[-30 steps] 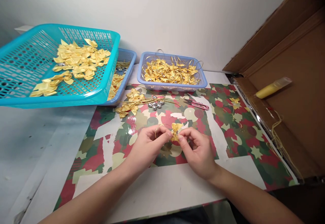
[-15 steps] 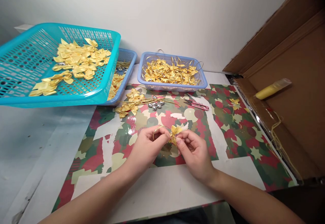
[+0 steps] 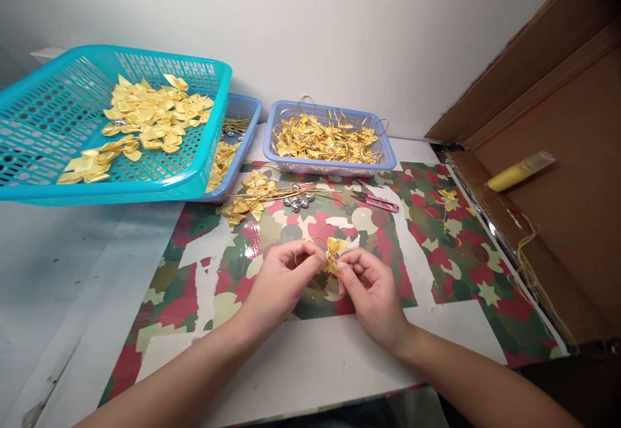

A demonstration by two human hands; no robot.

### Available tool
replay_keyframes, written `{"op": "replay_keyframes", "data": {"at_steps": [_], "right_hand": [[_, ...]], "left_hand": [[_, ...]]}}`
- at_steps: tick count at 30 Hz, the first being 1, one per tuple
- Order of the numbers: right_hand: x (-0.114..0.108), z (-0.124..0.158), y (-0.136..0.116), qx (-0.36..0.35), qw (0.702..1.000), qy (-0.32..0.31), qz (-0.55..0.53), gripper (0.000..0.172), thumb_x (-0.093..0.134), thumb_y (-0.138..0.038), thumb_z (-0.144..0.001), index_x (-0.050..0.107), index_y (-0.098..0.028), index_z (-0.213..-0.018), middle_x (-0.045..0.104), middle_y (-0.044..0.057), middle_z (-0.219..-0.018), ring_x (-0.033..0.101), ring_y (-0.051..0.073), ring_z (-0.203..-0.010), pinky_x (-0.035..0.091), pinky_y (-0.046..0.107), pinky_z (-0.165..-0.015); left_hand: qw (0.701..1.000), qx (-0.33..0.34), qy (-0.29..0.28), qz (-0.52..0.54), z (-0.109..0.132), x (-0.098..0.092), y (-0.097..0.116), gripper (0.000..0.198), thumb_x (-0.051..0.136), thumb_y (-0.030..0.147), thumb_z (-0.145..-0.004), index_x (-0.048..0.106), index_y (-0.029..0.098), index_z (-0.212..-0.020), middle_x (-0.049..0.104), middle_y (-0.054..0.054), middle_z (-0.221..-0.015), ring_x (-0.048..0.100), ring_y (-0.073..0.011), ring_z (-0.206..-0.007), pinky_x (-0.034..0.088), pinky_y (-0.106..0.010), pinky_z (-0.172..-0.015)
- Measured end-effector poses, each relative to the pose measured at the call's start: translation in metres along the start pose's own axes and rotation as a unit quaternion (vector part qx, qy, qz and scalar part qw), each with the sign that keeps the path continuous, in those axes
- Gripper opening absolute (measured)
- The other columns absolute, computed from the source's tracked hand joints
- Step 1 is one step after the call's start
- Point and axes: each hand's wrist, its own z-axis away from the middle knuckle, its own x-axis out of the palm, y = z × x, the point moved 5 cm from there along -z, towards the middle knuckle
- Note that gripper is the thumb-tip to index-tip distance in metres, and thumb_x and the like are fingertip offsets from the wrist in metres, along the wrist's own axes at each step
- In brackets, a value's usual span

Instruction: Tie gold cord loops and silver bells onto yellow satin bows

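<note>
Between my two hands, over the patterned mat, is a yellow ribbon bow (image 3: 336,247) with a small silvery spot at its middle. My left hand (image 3: 294,274) is closed, thumb and finger pinching the bow's left side. A loop of gold cord (image 3: 305,242) rises from that pinch and curves over the fingers. My right hand (image 3: 371,282) is closed too, pinching the bow's right side, its other fingers curled. Beyond the hands lie loose yellow bows (image 3: 255,189), gold cords (image 3: 320,191) and a cluster of silver bells (image 3: 297,203). Pink-handled thread snips (image 3: 381,203) rest to their right.
A turquoise basket (image 3: 194,185) of yellow bows stands at the left, overlapping a blue basket (image 3: 247,150). Another blue basket (image 3: 330,167) at the back holds bows with gold loops. A cardboard wall (image 3: 548,92) bounds the right side, with a yellow tube (image 3: 519,172) sticking out.
The bow has turned slightly between my fingers, and the cord loop has shifted a little. Both hands keep nearly the same place and pinch.
</note>
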Motion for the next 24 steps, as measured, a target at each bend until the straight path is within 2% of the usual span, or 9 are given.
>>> {"op": "replay_keyframes", "data": {"at_steps": [7,11,18,24], "right_hand": [[0.0006,-0.0001,0.0004,0.007,1.0,0.006,-0.024,0.021,0.056,-0.037,-0.089,0.055,-0.019,-0.078,0.052,-0.004,-0.058,0.05,0.009,-0.052,0.048,0.021,-0.05],[0.0011,0.0001,0.0011,0.012,1.0,0.005,-0.027,0.022,0.057,-0.038,-0.089,0.056,-0.019,-0.078,0.053,-0.004,-0.058,0.051,0.009,-0.052,0.049,0.021,-0.05],[0.0023,0.0004,0.0016,0.007,0.999,-0.011,-0.043,0.02,0.056,-0.036,-0.09,0.056,-0.019,-0.08,0.053,-0.004,-0.059,0.051,0.009,-0.053,0.048,0.021,-0.051],[0.0032,-0.0006,0.004,0.023,0.997,-0.007,-0.069,0.023,0.059,-0.039,-0.088,0.056,-0.019,-0.078,0.051,-0.005,-0.057,0.05,0.008,-0.052,0.047,0.02,-0.051]], "left_hand": [[1.0,-0.004,-0.011,0.023,0.0015,0.0022,-0.0014,0.019,0.063,0.031,-0.071,0.058,0.018,-0.059,0.053,0.004,-0.055,0.052,-0.0102,-0.053,0.046,-0.021,-0.052],[1.0,-0.005,-0.013,0.028,0.0015,0.0015,-0.0014,0.018,0.063,0.028,-0.073,0.059,0.017,-0.059,0.052,0.004,-0.055,0.05,-0.0083,-0.053,0.046,-0.019,-0.051],[0.997,-0.013,-0.033,0.065,0.0028,0.0043,-0.003,0.014,0.059,0.02,-0.072,0.058,0.018,-0.058,0.056,0.005,-0.052,0.056,-0.0086,-0.05,0.046,-0.018,-0.048],[0.997,-0.009,-0.039,0.064,0.0032,0.0063,-0.0051,0.017,0.061,0.022,-0.074,0.057,0.016,-0.059,0.053,0.005,-0.053,0.051,-0.0067,-0.05,0.042,-0.016,-0.047]]}}
